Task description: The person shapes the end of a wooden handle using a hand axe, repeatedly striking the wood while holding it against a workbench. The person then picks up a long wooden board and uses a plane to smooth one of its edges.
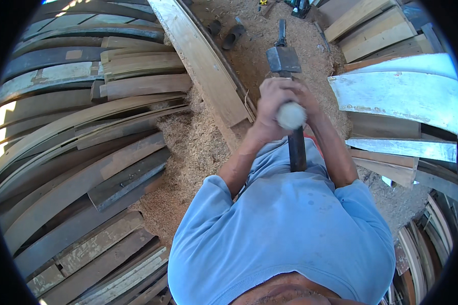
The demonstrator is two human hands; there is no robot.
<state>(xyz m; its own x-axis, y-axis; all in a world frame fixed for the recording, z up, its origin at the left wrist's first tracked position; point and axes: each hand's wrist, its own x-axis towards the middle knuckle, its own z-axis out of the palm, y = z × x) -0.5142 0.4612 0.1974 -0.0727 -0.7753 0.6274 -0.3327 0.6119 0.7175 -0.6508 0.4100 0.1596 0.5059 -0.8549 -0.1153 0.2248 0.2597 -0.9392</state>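
Both my hands are closed together in front of my body, with their fingers overlapping. My left hand [270, 104] and my right hand [306, 97] wrap round a thick handle with a pale round end [291, 116] that faces up. What the handle belongs to is hidden under my hands. Just beyond them is a dark, squared metal block [284, 60], with a narrow metal bar [282, 33] reaching farther from it. A dark straight bar [296, 151] runs from below my hands back toward my shirt.
To the left lie stacked curved boards [86, 127]. A long plank [203, 61] slants beside my left arm. White-faced boards [402, 96] and other timber fill the right. Sawdust and shavings [193, 147] cover the ground. Two dark cylinders [232, 39] lie past the plank.
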